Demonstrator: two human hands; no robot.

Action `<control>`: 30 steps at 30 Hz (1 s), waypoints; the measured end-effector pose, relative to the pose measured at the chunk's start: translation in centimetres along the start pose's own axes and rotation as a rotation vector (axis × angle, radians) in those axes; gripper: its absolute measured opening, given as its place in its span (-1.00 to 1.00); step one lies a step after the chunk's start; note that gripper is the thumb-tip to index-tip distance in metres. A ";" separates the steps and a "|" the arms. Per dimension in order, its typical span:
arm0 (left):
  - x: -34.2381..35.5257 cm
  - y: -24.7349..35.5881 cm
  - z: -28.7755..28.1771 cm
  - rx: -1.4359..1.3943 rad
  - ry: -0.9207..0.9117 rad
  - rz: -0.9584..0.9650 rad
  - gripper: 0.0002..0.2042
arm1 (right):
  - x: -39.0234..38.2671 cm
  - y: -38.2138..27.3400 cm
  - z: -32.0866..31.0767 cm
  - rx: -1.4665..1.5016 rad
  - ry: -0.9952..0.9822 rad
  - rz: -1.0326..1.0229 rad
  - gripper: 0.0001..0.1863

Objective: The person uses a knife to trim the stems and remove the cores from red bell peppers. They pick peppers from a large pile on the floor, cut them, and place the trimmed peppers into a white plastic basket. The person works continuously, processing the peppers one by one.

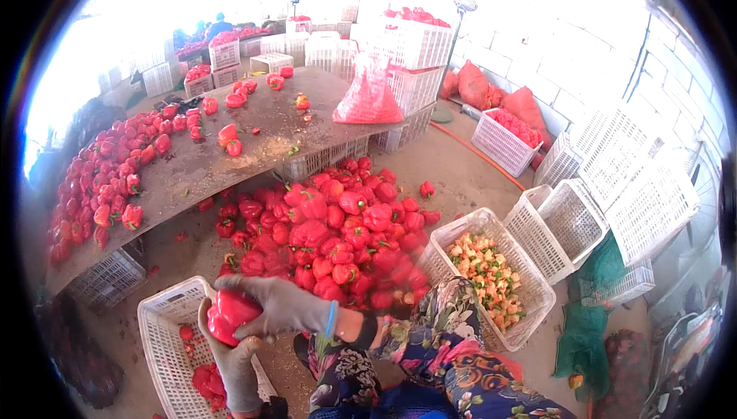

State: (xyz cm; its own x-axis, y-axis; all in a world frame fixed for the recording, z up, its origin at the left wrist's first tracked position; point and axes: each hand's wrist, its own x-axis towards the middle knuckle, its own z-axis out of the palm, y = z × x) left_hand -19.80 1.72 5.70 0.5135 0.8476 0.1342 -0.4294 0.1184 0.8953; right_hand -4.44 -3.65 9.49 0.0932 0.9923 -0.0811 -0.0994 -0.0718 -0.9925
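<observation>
A red bell pepper [232, 318] is held between my two hands over a white plastic crate. My left hand [236, 369], in a grey glove, cups it from below and the left. My right hand [295, 305], also gloved, with a blue band at the wrist, closes on its upper and right side. Whether a tool is in the right hand is hidden. Below, the white crate [165, 350] contains some red pepper pieces [209, 383]. A large heap of whole red peppers [330, 227] lies on the ground just beyond my hands.
To my right stands a crate [543, 296] of pepper cores [487, 273]. A low table [265, 123] bears more peppers and a red-filled plastic bag [371, 97]. Stacked crates [411, 74], tipped white crates [572, 216] and red sacks [526, 110] stand further off.
</observation>
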 end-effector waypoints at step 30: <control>-4.7 0.7 -18.1 1.232 0.555 0.138 -0.32 | 3.7 9.1 8.6 0.475 0.074 0.192 -0.36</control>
State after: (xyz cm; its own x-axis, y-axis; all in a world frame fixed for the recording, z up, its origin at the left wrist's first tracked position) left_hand -35.97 7.14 -1.94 0.0309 0.9443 0.3277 0.6352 -0.2717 0.7230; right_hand -13.56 0.22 0.92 0.0976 0.9546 -0.2813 -0.5589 -0.1813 -0.8092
